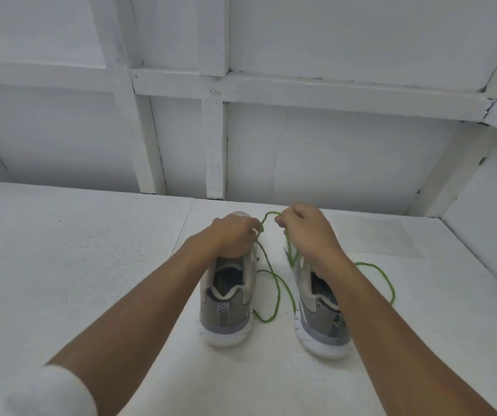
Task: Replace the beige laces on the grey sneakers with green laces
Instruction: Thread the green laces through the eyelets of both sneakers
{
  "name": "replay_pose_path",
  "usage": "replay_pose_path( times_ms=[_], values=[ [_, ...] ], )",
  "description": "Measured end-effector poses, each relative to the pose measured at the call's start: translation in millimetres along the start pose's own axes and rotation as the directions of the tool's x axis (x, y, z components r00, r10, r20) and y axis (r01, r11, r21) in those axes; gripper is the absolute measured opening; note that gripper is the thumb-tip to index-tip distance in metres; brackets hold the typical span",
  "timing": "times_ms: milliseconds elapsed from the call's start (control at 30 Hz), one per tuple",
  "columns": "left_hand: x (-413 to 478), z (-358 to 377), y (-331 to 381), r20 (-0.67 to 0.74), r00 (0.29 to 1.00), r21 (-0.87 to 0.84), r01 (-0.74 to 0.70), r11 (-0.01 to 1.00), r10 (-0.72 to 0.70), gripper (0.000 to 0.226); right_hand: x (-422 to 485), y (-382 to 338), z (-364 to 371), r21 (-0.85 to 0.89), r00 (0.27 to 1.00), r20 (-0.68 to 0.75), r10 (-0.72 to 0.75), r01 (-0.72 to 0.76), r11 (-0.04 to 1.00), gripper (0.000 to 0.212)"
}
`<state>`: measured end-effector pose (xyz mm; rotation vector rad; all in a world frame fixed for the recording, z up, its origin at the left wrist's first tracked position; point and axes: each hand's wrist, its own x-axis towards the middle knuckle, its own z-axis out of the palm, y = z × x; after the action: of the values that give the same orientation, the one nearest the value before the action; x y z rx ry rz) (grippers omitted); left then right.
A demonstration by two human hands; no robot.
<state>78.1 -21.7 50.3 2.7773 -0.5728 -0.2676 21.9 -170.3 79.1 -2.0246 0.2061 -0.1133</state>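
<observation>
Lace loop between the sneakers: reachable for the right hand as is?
Likely yes: the loop lies uncovered between the left sneaker and right sneaker, near the right hand. That hand pinches green lace higher up, so it must let go first.

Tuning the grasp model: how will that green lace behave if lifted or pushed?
Probably floppy: the green lace sags in loose loops on the white surface between the grey sneakers. Likely very light: the left hand and right hand seem to hold its arc up with fingertip pinches. A push would probably bunch it, not slide it whole.
</observation>
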Motion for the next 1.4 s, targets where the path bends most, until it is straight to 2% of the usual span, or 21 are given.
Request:
replay_pose_path(
  times_ms=[67,167,233,333,467,533,667,833,867,933,1000,1067,1133,1233,1300,1367,1400],
  values=[
    [9.9,-2.8,0.2,0.081,0.996,0.088,0.029,0.996,-0.036,0.035,-0.8,5.9,0.2,-0.067,1.0,0.014,-0.012,0.013,0.998,0.02],
    [15.1,-9.0,0.4,0.066,0.997,0.03,0.036,0.999,-0.038,0.037,-3.9,11.6,-3.0,-0.174,0.999,0.05,0.002,0.007,0.985,0.03],
    [13.7,-15.3,-0.6,0.044,0.998,-0.166,0.04,0.985,-0.033,0.041,-4.8,11.3,-7.0,-0.209,0.999,0.03,-0.013,0.019,0.978,0.04],
    [5.5,-30.3,2.2,0.003,1.0,-0.465,0.014,0.885,-0.014,0.041,-3.0,5.6,-13.3,-0.237,0.996,0.016,-0.084,0.085,0.968,0.042],
    [-10.4,-56.2,20.3,-0.081,0.992,-0.666,-0.122,0.736,0.091,0.037,5.8,-4.4,-15.2,-0.224,0.985,0.153,-0.074,0.107,0.969,0.029],
    [-22.6,-70.4,33.3,-0.129,0.979,-0.681,-0.205,0.703,0.161,0.042,11.9,-5.0,-14.7,-0.229,0.979,0.193,-0.065,0.11,0.967,0.017],
    [-50.1,-84.5,48.0,-0.177,0.947,-0.675,-0.316,0.666,0.27,0.044,28.2,-5.8,-19.4,-0.213,0.991,0.134,-0.018,0.046,0.976,0.021],
    [-79.8,-66.1,48.1,-0.172,0.949,-0.649,-0.31,0.695,0.263,0.033,53.2,-7.1,-33.5,-0.168,0.995,0.096,0.016,0.001,0.986,0.027],
    [-85.8,-60.3,48.3,-0.157,0.952,-0.65,-0.299,0.699,0.261,0.03,58.9,-6.8,-36.3,-0.129,0.995,0.095,0.021,-0.009,0.992,0.028],
    [-97.5,-47.4,49.9,-0.122,0.961,-0.647,-0.266,0.715,0.247,0.027,69.6,-9.0,-42.2,0.063,0.994,0.097,0.059,-0.065,0.996,0.027],
    [-106.5,-31.8,50.3,-0.092,0.97,-0.614,-0.234,0.754,0.226,0.024,78.7,-14.5,-48.0,0.281,0.993,0.085,0.082,-0.103,0.954,0.019],
    [-113.1,-15.3,50.2,-0.045,0.975,-0.57,-0.203,0.796,0.217,0.022,84.8,-22.6,-53.3,0.425,0.995,0.05,0.082,-0.096,0.9,0.011],
    [-117.7,0.2,49.6,0.001,0.981,-0.528,-0.164,0.834,0.193,0.019,89.8,-29.7,-59.1,0.487,0.995,-0.008,0.104,-0.087,0.869,0.011],
    [-120.7,19.1,43.6,-0.008,0.988,-0.424,-0.14,0.895,0.151,0.021,96.0,-37.9,-67.3,0.429,0.989,-0.104,0.109,-0.055,0.902,0.02],
    [-121.7,27.3,36.7,-0.075,0.989,-0.385,-0.146,0.911,0.126,0.026,96.1,-42.4,-68.1,0.388,0.99,-0.115,0.081,-0.031,0.921,0.023],
    [-123.4,26.2,31.0,-0.263,0.961,-0.397,-0.185,0.899,0.081,0.025,90.6,-44.4,-63.2,0.407,0.999,-0.025,0.045,-0.031,0.913,0.03],
    [-122.3,24.4,27.1,-0.381,0.925,-0.427,-0.191,0.884,0.016,0.02,85.7,-45.6,-59.0,0.422,0.999,0.043,0.019,-0.036,0.906,0.033]
  ],
)
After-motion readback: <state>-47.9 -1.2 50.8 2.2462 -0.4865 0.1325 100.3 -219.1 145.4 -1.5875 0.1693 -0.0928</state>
